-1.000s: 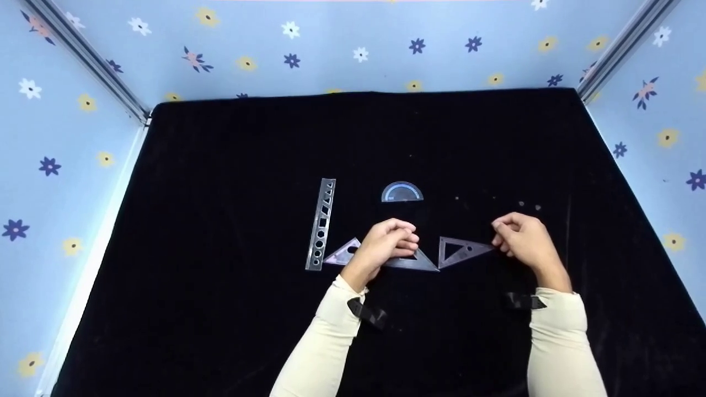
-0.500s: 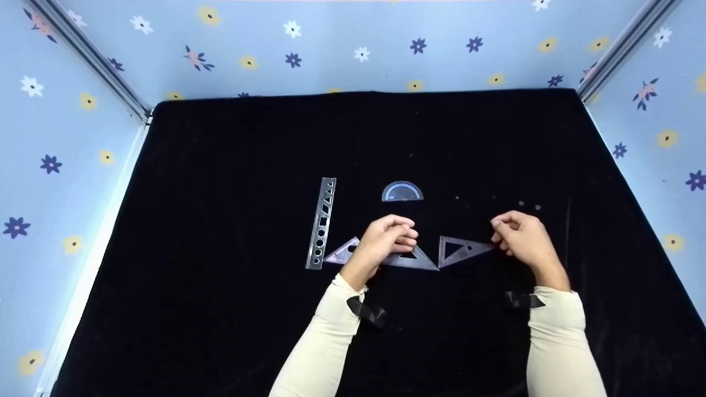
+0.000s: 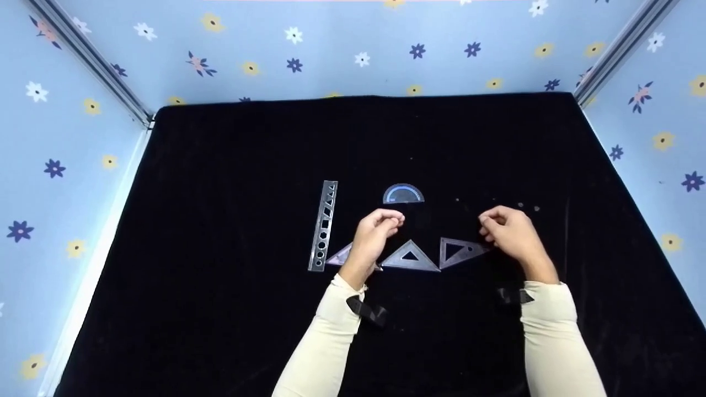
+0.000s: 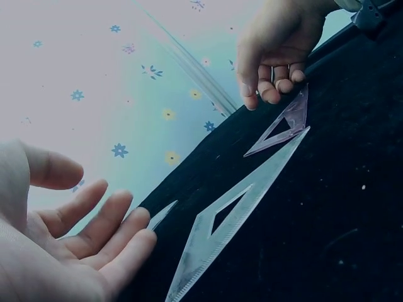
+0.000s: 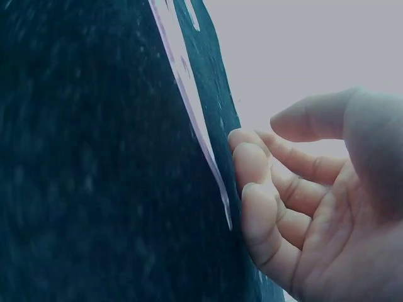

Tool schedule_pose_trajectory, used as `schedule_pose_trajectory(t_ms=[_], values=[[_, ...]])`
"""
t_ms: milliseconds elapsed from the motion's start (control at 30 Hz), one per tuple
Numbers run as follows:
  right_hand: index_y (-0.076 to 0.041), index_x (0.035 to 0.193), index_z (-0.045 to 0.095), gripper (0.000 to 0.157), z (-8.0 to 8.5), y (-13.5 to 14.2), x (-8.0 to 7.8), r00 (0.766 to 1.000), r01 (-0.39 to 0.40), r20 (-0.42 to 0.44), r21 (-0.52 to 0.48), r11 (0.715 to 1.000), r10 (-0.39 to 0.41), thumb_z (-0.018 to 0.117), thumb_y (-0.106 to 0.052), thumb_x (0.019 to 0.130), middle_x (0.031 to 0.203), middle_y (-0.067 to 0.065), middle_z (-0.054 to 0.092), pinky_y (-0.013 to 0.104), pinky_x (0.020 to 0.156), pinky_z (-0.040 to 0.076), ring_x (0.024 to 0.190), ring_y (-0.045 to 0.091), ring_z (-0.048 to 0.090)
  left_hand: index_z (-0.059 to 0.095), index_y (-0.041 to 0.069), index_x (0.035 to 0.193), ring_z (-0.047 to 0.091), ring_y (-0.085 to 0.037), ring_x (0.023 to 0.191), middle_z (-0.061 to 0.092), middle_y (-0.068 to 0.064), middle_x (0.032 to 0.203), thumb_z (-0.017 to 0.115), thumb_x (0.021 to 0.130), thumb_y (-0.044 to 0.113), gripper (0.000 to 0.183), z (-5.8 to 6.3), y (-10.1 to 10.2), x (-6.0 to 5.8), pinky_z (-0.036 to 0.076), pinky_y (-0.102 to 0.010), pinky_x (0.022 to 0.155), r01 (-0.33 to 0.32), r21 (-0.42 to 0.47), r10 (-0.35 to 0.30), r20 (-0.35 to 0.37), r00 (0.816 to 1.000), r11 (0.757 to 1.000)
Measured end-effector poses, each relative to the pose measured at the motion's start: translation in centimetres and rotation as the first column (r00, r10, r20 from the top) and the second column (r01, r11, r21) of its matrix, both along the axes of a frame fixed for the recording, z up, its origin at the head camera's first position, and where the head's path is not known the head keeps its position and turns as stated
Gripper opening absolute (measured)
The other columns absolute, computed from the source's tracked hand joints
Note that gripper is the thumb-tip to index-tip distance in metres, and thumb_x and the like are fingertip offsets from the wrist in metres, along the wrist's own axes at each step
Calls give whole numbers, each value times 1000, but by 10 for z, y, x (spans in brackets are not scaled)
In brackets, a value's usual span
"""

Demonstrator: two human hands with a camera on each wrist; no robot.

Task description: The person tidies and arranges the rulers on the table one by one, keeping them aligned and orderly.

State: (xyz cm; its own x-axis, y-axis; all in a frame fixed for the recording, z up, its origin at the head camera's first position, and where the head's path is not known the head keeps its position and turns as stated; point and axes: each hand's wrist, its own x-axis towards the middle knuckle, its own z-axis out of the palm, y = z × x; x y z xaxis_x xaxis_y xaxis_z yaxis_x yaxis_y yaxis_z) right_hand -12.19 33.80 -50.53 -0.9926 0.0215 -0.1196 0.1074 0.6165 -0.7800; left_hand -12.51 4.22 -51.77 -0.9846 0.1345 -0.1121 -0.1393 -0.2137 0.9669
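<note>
My left hand (image 3: 372, 237) hovers with loosely bent fingers and holds nothing. Below it lies a purplish set square (image 3: 337, 257), partly covered by the hand. Beside that, a clear set square (image 3: 411, 266) lies flat, seen large in the left wrist view (image 4: 189, 261). A second purplish set square (image 3: 460, 256) touches or nearly touches its right corner. My right hand (image 3: 513, 234) is just above the tip of this one; its fingers are bent and hold nothing. Farther back lies a clear protractor (image 3: 404, 196) with a blue scale. At the left is a clear ruler (image 3: 316, 242) with cut-out shapes.
A black cloth (image 3: 231, 220) covers the table. Blue flowered walls (image 3: 353, 33) rise at the back and both sides, with metal posts (image 3: 91, 60) at the rear corners. Small bits (image 3: 536, 209) lie on the cloth at the right.
My left hand has drawn up and back from the clear set square, uncovering it. My right hand has shifted slightly left, away from the right set square's tip. The drawing tools stay put.
</note>
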Motion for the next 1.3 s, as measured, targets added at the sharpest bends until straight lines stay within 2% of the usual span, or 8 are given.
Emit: schedule_pose_trajectory(t_ms=[100,233,400,667,733,900,1133,1300], values=[[3,106,69,20,2,-7,-5,1000,-10,-2,-4,1000,10,59,-13,100,81,12,71,24,55,52,63,15,65,67,-11,109,63,-22,101,68,-22,108,58,92,0,22,0,-2,-2,50,-37,97,-35,-58,34,-23,999,998],[4,106,69,19,2,-17,-11,1000,-30,-6,-17,999,29,58,-10,99,81,14,71,23,56,53,63,15,65,68,-9,112,60,-15,97,67,-23,112,60,90,1,25,0,-4,-3,47,-31,94,-67,-109,64,-34,997,992],[4,104,69,18,2,-28,-19,999,-37,-3,-26,999,37,57,-8,98,80,13,70,23,55,52,63,16,65,69,-7,112,60,-16,98,66,-25,112,60,90,2,25,-1,-6,-5,47,-31,94,-72,-112,70,-27,997,991],[2,101,70,16,1,-47,-32,998,-57,-17,4,998,57,59,-9,97,80,11,70,23,59,54,63,15,65,69,-6,118,62,-21,108,69,-18,118,60,92,5,30,0,-14,-7,46,-33,99,-82,-198,72,-61,996,977],[2,101,70,15,1,-53,-35,998,-60,-19,9,998,60,59,-8,97,81,11,70,23,59,54,64,16,66,68,-6,121,61,-22,115,68,-16,122,60,92,5,32,0,-16,-7,45,-33,102,-88,-189,79,-57,995,978],[0,101,70,15,1,-65,-41,998,-62,-14,7,998,62,58,-8,97,86,11,71,24,59,54,70,17,67,62,-11,127,53,-27,130,58,-20,139,57,95,4,36,0,-20,-10,45,-32,104,-92,-95,93,1,996,991],[-3,100,72,15,1,-80,-48,998,-58,-24,8,998,58,62,-13,96,82,11,71,23,59,53,73,21,67,49,-14,138,54,-32,128,48,-24,147,56,98,9,46,-1,-22,-14,51,-34,96,-67,-10,67,106,992,998],[-2,101,72,15,1,-87,-52,999,-38,-31,-31,999,37,62,-12,96,83,10,70,23,58,53,71,20,65,48,-13,139,55,-33,126,43,-21,152,55,100,10,46,-1,-23,-16,55,-33,89,-13,6,12,120,993,1000]])
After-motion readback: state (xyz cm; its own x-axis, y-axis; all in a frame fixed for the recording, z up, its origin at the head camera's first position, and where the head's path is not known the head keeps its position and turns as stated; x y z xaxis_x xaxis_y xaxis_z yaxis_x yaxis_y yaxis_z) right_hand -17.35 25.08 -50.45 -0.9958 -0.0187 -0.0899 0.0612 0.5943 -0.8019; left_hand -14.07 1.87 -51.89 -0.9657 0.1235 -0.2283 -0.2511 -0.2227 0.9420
